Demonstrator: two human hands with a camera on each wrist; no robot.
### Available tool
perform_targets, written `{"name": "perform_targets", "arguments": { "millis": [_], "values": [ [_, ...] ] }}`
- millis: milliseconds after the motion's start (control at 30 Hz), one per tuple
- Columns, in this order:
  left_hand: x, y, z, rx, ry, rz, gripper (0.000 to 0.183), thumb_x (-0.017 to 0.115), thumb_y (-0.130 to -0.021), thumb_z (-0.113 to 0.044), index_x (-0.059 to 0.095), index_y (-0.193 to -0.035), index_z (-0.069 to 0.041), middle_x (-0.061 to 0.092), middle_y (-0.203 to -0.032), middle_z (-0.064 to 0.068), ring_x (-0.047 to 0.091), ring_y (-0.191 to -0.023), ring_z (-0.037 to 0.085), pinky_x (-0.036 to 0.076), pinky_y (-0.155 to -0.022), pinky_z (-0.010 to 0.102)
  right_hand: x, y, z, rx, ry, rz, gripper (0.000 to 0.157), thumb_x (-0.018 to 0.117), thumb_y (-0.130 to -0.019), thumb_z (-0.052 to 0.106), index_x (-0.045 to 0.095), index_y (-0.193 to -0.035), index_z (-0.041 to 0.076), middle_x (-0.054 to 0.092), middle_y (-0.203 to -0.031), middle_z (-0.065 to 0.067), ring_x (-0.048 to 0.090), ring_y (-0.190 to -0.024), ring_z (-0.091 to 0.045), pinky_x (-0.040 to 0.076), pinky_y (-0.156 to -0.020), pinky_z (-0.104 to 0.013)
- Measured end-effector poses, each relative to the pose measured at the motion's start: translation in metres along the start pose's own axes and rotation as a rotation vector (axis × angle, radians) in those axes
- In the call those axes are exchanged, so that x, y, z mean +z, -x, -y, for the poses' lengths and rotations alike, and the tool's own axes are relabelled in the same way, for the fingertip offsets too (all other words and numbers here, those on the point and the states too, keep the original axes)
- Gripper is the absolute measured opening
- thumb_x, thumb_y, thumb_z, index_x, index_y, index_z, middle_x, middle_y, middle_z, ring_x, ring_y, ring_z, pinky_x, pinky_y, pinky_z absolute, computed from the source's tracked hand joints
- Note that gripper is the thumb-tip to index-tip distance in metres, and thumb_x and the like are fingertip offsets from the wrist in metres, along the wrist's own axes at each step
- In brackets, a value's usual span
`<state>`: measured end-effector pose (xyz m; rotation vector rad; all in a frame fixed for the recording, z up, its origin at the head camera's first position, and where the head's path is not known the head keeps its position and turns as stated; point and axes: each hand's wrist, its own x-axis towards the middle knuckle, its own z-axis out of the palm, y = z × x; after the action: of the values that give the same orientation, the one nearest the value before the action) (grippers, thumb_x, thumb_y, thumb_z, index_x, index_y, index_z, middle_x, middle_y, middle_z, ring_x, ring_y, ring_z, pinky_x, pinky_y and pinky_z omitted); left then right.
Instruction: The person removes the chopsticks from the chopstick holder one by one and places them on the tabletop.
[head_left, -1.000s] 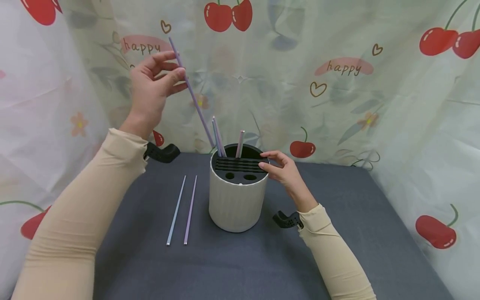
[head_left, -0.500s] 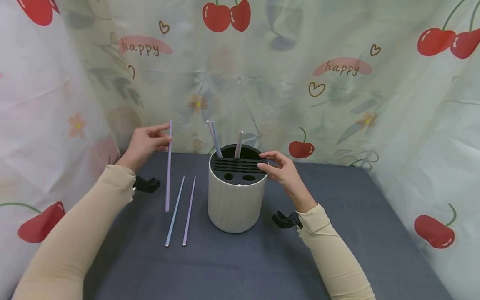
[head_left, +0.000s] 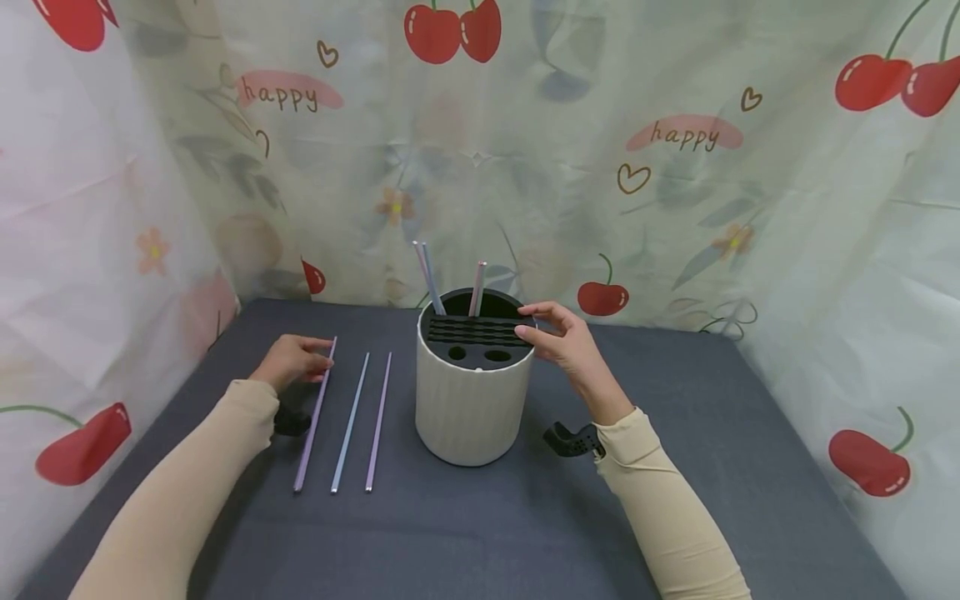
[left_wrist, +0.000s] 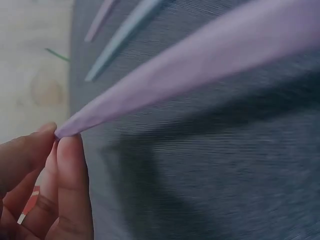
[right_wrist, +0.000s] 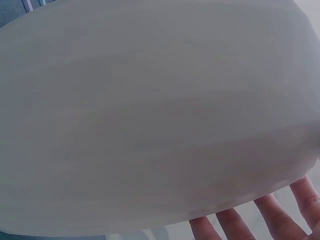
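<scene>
My left hand (head_left: 294, 362) pinches the thin far end of a purple chopstick (head_left: 312, 425) low over the table; in the left wrist view the chopstick (left_wrist: 170, 75) slants up from thumb and fingertips. To its right lie a blue chopstick (head_left: 350, 425) and another purple chopstick (head_left: 378, 423), roughly parallel. My right hand (head_left: 566, 342) holds the rim of a white ribbed utensil holder (head_left: 468, 417), its fingers around the back right side. Black slots and two holes top the holder. Several chopsticks (head_left: 427, 279) stand in its rear compartment, lower parts hidden.
A dark grey cloth (head_left: 465, 542) covers the table. Behind and at both sides hangs a pale curtain (head_left: 525, 183) printed with cherries and flowers, meeting the table's back edge close behind the holder.
My left hand has come down and left from above the holder with the purple chopstick, lowering it beside the two lying ones. My right hand stays on the holder.
</scene>
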<state>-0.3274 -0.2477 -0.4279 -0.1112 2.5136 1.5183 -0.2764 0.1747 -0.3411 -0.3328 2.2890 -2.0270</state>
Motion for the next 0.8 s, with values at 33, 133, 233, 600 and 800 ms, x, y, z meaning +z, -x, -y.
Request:
{"name": "perform_targets", "arguments": {
  "millis": [33, 133, 233, 600, 800],
  "values": [
    [0.002, -0.001, 0.003, -0.021, 0.005, 0.002, 0.047, 0.062, -0.093, -0.001, 0.049, -0.137, 0.006, 0.067, -0.103, 0.018, 0.062, -0.069, 0.006, 0.058, -0.063, 0.023, 0.0, 0.0, 0.0, -0.001, -0.001, -0.001, 0.034, 0.068, -0.091, 0.018, 0.058, -0.122, 0.01, 0.047, -0.138, -0.008, 0.054, -0.122, -0.026, 0.047, -0.101, -0.051],
    [0.008, -0.004, 0.009, -0.046, 0.014, 0.011, 0.048, 0.063, -0.091, 0.002, 0.049, -0.136, 0.008, 0.067, -0.093, 0.012, 0.062, -0.065, 0.006, 0.058, -0.06, 0.024, -0.001, -0.001, -0.002, -0.007, -0.001, 0.001, 0.033, 0.068, -0.091, 0.018, 0.059, -0.122, 0.012, 0.046, -0.139, -0.008, 0.053, -0.123, -0.026, 0.047, -0.101, -0.051],
    [0.012, -0.006, 0.012, -0.059, 0.012, 0.013, 0.049, 0.065, -0.089, 0.002, 0.051, -0.135, 0.008, 0.065, -0.089, 0.009, 0.062, -0.063, 0.006, 0.058, -0.059, 0.024, -0.001, -0.001, -0.002, -0.008, 0.004, 0.001, 0.033, 0.068, -0.091, 0.018, 0.059, -0.123, 0.012, 0.047, -0.139, -0.008, 0.054, -0.123, -0.025, 0.047, -0.102, -0.05],
    [0.019, -0.01, 0.011, -0.104, -0.028, -0.007, 0.049, 0.07, -0.086, 0.002, 0.055, -0.132, 0.005, 0.059, -0.094, 0.014, 0.064, -0.064, 0.008, 0.058, -0.059, 0.025, 0.0, 0.0, 0.001, 0.006, -0.003, -0.004, 0.037, 0.068, -0.091, 0.017, 0.056, -0.124, 0.007, 0.047, -0.138, -0.007, 0.053, -0.124, -0.026, 0.046, -0.102, -0.051],
    [0.021, -0.012, 0.012, -0.128, -0.026, -0.008, 0.049, 0.071, -0.083, 0.004, 0.056, -0.13, 0.006, 0.061, -0.088, 0.012, 0.063, -0.059, 0.008, 0.058, -0.056, 0.025, -0.001, -0.001, -0.001, 0.015, -0.004, -0.003, 0.037, 0.068, -0.091, 0.017, 0.057, -0.124, 0.008, 0.047, -0.138, -0.007, 0.052, -0.126, -0.027, 0.046, -0.103, -0.052]
  ]
}}
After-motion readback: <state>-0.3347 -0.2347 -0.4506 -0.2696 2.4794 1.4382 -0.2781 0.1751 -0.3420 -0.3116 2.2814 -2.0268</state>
